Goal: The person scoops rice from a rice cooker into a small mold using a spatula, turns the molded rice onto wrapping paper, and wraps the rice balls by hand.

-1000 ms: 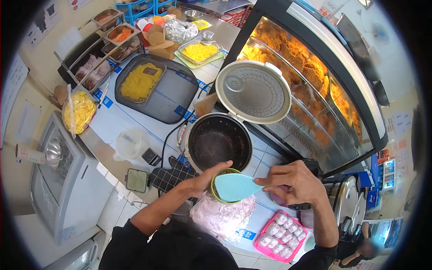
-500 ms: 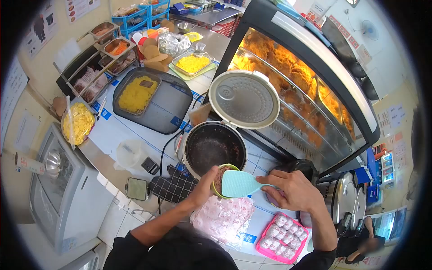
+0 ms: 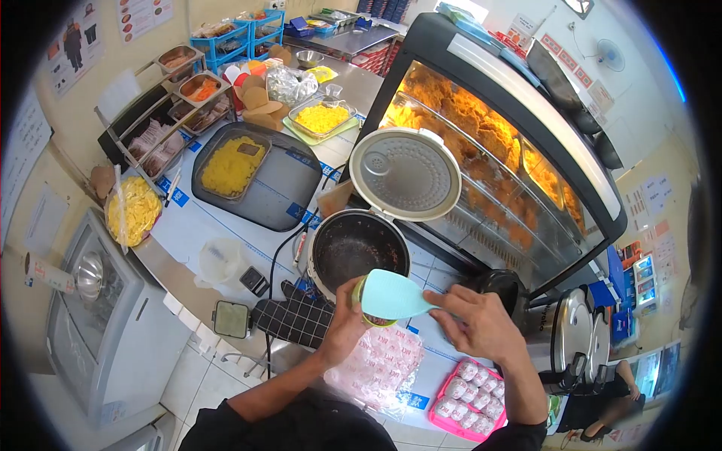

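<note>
My left hand [image 3: 347, 319] is wrapped round a small green-rimmed bowl [image 3: 380, 322], mostly hidden under the paddle. In my right hand [image 3: 477, 319] is the handle of a light blue rice paddle [image 3: 394, 294], its flat blade lying over the bowl's opening. Just beyond is an open rice cooker [image 3: 359, 248] with a dark inner pot, its lid [image 3: 406, 174] raised. Below the bowl lies a stack of printed wrapping sheets [image 3: 378, 361]. A pink tray [image 3: 435, 412] of several wrapped balls [image 3: 468, 395] sits at the lower right.
A heated glass display case [image 3: 481, 150] with fried food stands at the right. Further left are a dark tray [image 3: 286, 188] bearing yellow food, a checkered mitt [image 3: 293, 319] and a clear container [image 3: 222, 261]. A person [image 3: 602, 402] is at the far right.
The paddle has moved up slightly over the bowl, covering the reddish contents seen half a second ago. My left hand has turned a little round the bowl. The camera view has shifted.
</note>
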The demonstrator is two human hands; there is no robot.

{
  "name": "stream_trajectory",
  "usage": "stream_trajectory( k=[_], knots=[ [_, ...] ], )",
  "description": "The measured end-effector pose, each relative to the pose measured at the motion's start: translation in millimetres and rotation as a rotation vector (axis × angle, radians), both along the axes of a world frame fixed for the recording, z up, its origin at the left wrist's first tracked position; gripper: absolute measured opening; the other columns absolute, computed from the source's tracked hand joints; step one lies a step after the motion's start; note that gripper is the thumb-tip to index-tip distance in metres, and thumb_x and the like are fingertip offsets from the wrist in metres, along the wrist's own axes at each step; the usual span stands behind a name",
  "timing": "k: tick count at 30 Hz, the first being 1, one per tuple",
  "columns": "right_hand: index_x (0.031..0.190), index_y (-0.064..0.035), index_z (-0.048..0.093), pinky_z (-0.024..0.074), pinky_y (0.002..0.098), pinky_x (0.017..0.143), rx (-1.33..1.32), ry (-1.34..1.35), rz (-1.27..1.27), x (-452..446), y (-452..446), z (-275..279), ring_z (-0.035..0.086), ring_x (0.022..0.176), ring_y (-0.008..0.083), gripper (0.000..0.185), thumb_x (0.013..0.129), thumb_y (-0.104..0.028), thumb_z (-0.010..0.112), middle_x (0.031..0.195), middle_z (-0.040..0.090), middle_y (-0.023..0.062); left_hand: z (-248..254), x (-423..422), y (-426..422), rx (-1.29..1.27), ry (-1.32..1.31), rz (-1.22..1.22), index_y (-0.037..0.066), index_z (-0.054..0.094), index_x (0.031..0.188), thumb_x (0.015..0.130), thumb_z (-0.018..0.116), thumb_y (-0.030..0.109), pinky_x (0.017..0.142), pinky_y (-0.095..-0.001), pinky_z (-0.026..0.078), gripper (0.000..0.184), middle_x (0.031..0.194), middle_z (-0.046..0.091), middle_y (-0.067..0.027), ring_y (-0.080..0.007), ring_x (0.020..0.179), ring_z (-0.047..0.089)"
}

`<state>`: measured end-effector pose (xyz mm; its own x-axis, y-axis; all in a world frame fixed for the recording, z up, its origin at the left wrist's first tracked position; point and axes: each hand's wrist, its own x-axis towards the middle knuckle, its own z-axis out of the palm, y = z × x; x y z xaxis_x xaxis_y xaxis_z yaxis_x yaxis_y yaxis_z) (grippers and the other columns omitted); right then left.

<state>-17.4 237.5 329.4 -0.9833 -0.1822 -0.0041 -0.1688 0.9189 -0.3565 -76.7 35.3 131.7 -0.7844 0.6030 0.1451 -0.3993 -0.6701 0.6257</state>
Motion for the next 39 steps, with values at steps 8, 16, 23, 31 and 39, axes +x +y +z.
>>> stream_trajectory(
  k=[8,16,23,31,39],
  knots=[
    [0.119,-0.0101,0.075,0.0497,0.0393,0.055,0.007,-0.001,0.127,-2.2,-3.5,-10.3,0.062,0.063,0.0293,0.027,0.092,-0.015,0.075,0.080,0.065,0.0101,-21.2,21.6,-22.2,0.110,-0.212,-0.173,0.013,0.021,0.157,0.113,0.039,0.037,0.117,-0.0528,0.042,0.053,0.155,0.038,-0.0147,-0.0299,0.147,0.042],
    [0.121,-0.0085,0.072,0.0558,0.0453,0.074,-0.071,-0.067,0.015,-7.3,12.9,-36.4,0.070,0.086,0.0388,0.030,0.093,-0.019,0.072,0.099,0.072,0.0161,-42.8,28.9,-48.3,0.083,-0.288,-0.178,0.014,0.032,0.153,0.112,0.039,0.041,0.117,-0.0566,0.042,0.049,0.156,0.043,-0.0130,-0.0304,0.145,0.045],
    [0.125,-0.0045,0.067,0.0528,0.0493,0.096,-0.055,-0.080,-0.217,-78.2,18.6,-169.5,0.067,0.110,0.0428,0.032,0.099,-0.023,0.064,0.119,0.072,0.0227,-73.2,47.5,-73.8,0.019,-0.389,-0.194,0.013,0.037,0.149,0.113,0.041,0.034,0.118,-0.0528,0.041,0.042,0.151,0.048,-0.0120,-0.0281,0.143,0.047],
    [0.134,-0.0061,0.064,0.0530,0.0514,0.099,0.014,-0.148,-0.115,-128.3,11.5,-271.7,0.066,0.114,0.0448,0.038,0.098,-0.017,0.062,0.123,0.069,0.0252,-81.2,67.2,-97.6,0.039,-0.412,-0.156,0.010,0.038,0.151,0.112,0.041,0.032,0.120,-0.0515,0.039,0.046,0.153,0.048,-0.0129,-0.0283,0.144,0.047],
    [0.135,-0.0008,0.061,0.0549,0.0374,0.090,-0.942,-0.012,-0.640,-12.5,-23.9,-205.2,0.069,0.106,0.0219,0.039,0.109,-0.029,0.055,0.121,0.069,0.0099,-113.4,58.0,-110.8,-0.147,-0.537,-0.140,-0.001,0.046,0.145,0.114,0.028,0.044,0.116,-0.0415,0.044,0.058,0.140,0.060,-0.0160,-0.0253,0.130,0.060]
  ],
)
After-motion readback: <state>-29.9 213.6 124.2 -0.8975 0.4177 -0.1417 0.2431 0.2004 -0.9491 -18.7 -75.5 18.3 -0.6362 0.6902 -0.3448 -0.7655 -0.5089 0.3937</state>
